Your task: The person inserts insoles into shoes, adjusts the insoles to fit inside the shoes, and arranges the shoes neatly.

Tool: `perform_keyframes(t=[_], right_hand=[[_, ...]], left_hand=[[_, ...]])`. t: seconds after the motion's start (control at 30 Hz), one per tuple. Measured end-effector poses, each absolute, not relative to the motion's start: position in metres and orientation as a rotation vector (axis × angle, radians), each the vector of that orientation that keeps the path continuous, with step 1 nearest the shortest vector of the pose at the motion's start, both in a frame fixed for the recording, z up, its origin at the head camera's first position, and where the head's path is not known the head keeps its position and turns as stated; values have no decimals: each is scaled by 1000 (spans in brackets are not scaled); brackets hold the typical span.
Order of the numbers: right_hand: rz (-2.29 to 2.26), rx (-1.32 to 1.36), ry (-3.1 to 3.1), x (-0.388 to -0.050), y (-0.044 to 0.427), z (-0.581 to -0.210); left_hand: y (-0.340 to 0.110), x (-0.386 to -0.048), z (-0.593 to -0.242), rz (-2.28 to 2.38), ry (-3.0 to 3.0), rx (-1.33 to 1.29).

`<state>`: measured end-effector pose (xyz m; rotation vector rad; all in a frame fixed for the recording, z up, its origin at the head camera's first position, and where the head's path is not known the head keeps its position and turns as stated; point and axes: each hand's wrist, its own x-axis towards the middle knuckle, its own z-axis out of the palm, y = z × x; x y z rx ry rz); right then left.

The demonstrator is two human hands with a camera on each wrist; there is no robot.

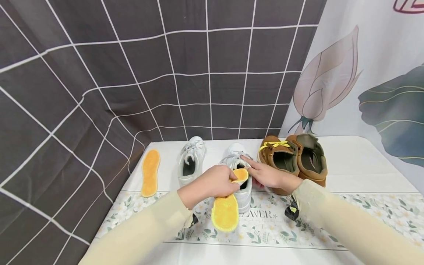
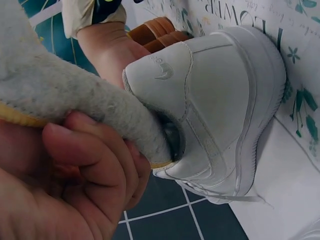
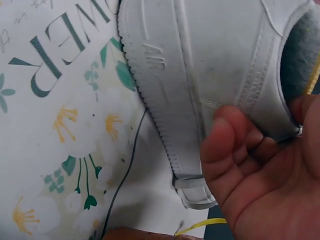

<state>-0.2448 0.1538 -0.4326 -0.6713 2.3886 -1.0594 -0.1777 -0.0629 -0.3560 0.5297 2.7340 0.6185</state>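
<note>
My left hand (image 1: 218, 180) grips a fluffy yellow insole (image 1: 225, 213) round its middle, fingers curled. One end of the insole is in the opening of a white sneaker (image 1: 244, 200); the other end hangs out toward me. The left wrist view shows the insole's grey felt underside (image 2: 65, 82) bent down into the shoe. On the sneaker's right side, my right hand (image 1: 269, 175) holds the shoe near its collar and laces. In the right wrist view its curled fingers (image 3: 230, 132) press the sneaker's side wall, with the thumb at the opening's rim. The insole's inserted end is hidden.
Another yellow insole (image 1: 150, 173) lies flat at the far left. Beside it stands a second white sneaker (image 1: 192, 162). A brown shoe with yellow laces (image 1: 273, 147) and its brown mate (image 1: 321, 171) stand right of my hands. A dark gridded curtain (image 1: 228, 88) hangs behind the table.
</note>
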Motion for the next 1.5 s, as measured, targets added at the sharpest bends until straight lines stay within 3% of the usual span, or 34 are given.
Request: perform_keyframes(t=[1.13, 1.5], right_hand=[[-1042, -676, 2397, -244, 152, -430], [-987, -692, 2438, -244, 149, -429]], left_hand=[[-24, -220, -373, 185, 2952, 557], [-18, -211, -367, 16, 2912, 578]])
